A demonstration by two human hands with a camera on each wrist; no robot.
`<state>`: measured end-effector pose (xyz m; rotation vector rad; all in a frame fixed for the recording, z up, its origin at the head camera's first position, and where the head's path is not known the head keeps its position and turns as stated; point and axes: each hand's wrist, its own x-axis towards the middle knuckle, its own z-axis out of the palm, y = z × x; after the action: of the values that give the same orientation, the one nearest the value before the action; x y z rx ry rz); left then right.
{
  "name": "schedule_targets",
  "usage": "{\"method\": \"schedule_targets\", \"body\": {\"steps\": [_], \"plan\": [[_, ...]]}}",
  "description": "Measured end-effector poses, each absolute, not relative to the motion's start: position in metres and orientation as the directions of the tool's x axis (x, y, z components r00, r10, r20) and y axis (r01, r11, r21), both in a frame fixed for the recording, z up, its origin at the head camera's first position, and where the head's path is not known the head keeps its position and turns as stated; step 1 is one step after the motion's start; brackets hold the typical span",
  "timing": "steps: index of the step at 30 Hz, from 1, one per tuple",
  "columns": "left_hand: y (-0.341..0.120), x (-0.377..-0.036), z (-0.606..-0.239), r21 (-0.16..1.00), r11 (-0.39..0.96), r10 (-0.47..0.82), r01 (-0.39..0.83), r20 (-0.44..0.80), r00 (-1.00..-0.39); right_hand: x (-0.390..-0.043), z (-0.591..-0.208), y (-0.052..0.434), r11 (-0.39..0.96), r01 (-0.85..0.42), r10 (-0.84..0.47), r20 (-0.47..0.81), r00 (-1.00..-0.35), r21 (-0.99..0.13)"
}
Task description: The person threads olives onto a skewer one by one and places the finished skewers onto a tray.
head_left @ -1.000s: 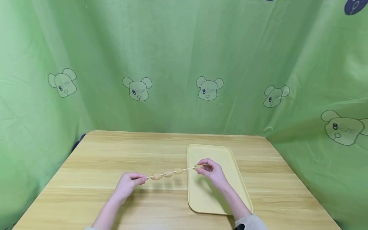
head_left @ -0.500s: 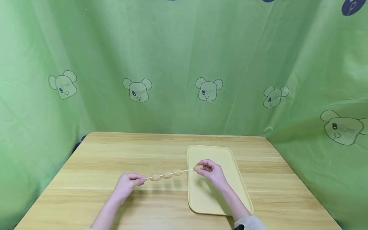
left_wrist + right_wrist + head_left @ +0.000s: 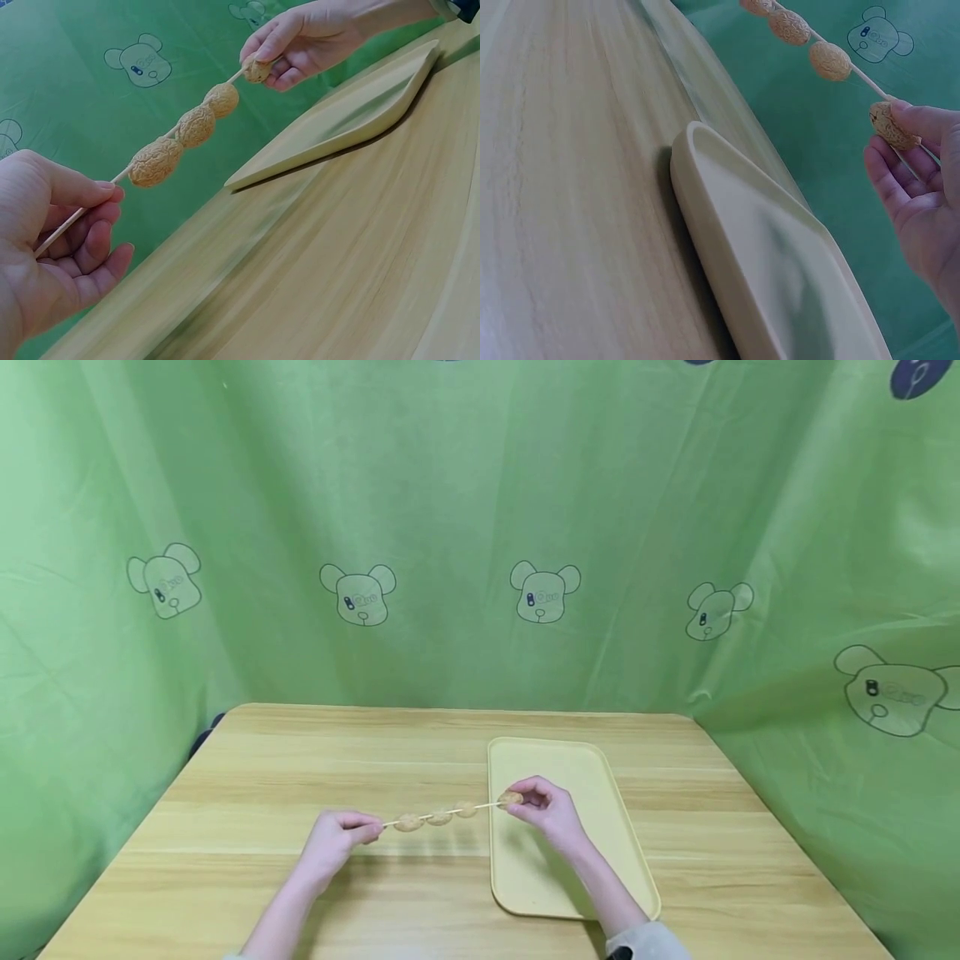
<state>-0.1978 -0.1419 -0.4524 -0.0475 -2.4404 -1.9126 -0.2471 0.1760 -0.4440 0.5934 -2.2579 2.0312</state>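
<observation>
From the head view I see the skewer (image 3: 442,814) held level above the table (image 3: 247,777), its long axis running left to right and rising slightly toward the right. My left hand (image 3: 335,837) pinches the bare blunt end between thumb and fingers; the left wrist view shows the stick passing under the thumb. Three wrinkled brown pieces (image 3: 195,126) sit strung along the middle. My right hand (image 3: 543,806) has its fingertips closed around a fourth piece (image 3: 892,125) at the far end, right over the left edge of the yellow tray (image 3: 585,760). So the end piece lies at the right hand, with the other three between both hands and nearer the left. The green bear-print curtain (image 3: 480,527) hangs behind.
</observation>
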Motion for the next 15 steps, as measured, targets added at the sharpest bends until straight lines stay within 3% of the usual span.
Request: {"method": "schedule_targets", "body": {"steps": [15], "plan": [[-0.1352, -0.1980, -0.4523, 0.975, 0.220, -0.014, 0.032, 0.036, -0.999, -0.2461, -0.4449, 0.1721, 0.058, -0.304, -0.260, 0.280, -0.924, -0.951]]}}
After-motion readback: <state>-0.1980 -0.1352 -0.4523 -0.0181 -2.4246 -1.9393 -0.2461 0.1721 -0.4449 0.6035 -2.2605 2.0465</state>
